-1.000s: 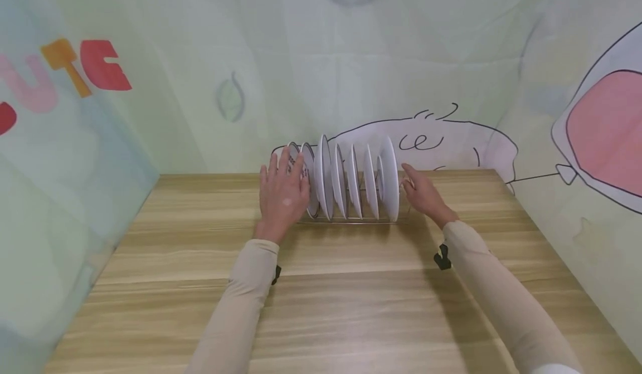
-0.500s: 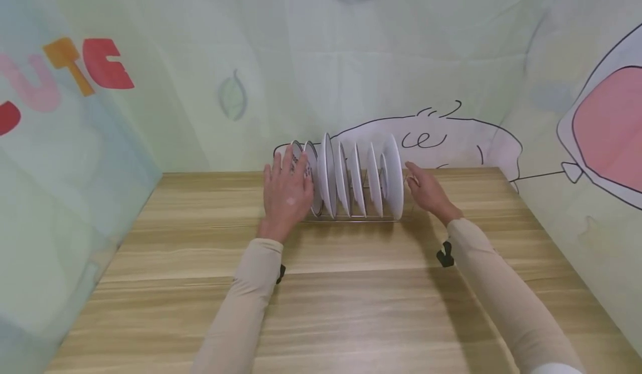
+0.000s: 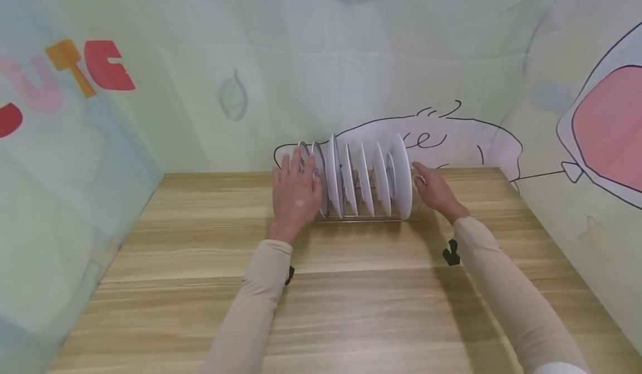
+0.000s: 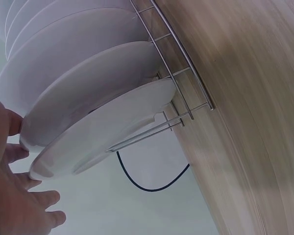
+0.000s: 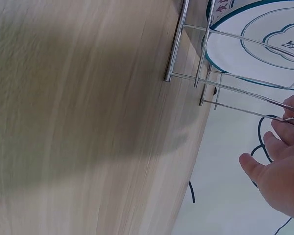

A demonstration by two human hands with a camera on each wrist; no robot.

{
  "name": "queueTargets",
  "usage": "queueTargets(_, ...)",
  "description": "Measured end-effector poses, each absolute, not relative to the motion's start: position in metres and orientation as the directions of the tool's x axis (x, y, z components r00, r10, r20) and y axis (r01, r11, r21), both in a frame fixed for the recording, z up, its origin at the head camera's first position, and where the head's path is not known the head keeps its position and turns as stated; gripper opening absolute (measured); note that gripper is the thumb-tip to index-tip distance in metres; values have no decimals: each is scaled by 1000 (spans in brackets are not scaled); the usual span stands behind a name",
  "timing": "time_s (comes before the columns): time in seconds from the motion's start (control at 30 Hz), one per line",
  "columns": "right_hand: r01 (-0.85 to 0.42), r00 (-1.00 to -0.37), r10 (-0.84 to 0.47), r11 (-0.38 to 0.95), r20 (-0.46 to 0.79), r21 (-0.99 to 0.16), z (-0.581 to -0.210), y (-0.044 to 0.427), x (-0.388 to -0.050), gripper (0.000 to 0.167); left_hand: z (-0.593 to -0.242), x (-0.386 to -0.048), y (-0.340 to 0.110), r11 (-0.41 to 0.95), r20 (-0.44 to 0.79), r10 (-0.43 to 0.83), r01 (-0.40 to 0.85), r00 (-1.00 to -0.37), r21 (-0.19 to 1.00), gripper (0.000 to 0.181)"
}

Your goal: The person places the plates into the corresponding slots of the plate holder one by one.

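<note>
Several white plates stand on edge in a wire dish rack (image 3: 361, 221) near the table's far edge. My left hand (image 3: 297, 195) lies against the leftmost plates, its fingers spread. In the left wrist view, those fingertips touch the rim of the end plate (image 4: 108, 129) and the one beside it. My right hand (image 3: 435, 190) grips the end wire of the rack at the right, beside the largest plate (image 3: 404, 179). The right wrist view has its fingers curled on the wire, while another plate (image 5: 250, 54) shows a teal rim and printed characters.
A wood-grain table (image 3: 351, 307) carries the rack. Close behind it hangs a pale printed cloth (image 3: 301, 73), with cloth also along the left and right sides. A dark wrist mount (image 3: 451, 253) sits under the right sleeve.
The rack with its plates has slid a little to the right along the table. Both hands have moved right with it, keeping their places at its ends.
</note>
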State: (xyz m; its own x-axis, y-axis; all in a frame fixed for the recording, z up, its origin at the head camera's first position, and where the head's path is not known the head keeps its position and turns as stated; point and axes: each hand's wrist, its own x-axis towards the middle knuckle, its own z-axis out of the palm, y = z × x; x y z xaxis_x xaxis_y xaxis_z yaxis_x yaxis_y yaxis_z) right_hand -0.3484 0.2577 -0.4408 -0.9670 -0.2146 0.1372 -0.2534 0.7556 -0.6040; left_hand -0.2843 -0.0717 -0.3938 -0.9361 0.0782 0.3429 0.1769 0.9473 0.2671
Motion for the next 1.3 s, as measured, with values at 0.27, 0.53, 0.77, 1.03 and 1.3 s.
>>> queueTargets(0.27, -266, -964, -219, 754, 152, -601, -442, 264, -349, 48, -395, -284, -66, 943, 369, 77, 188, -926, 276, 54)
queueTargets(0.53, -289, -957, -228, 736, 178, -612, -442, 268, -349, 48, -397, -284, -63, 939, 387, 82, 202, -918, 279, 54)
queueTargets(0.77, -282, -960, -217, 736, 180, -616, -443, 269, -346, 47, -397, -286, -63, 940, 406, 80, 204, -910, 272, 53)
queueTargets(1.03, -266, -964, -194, 734, 182, -625, -447, 270, -339, 47, -396, -286, -64, 942, 380, 74, 189, -922, 276, 54)
queueTargets(1.3, -239, -971, -166, 732, 173, -638, -449, 269, -330, 49, -395, -288, -65, 939, 376, 70, 188, -924, 287, 53)
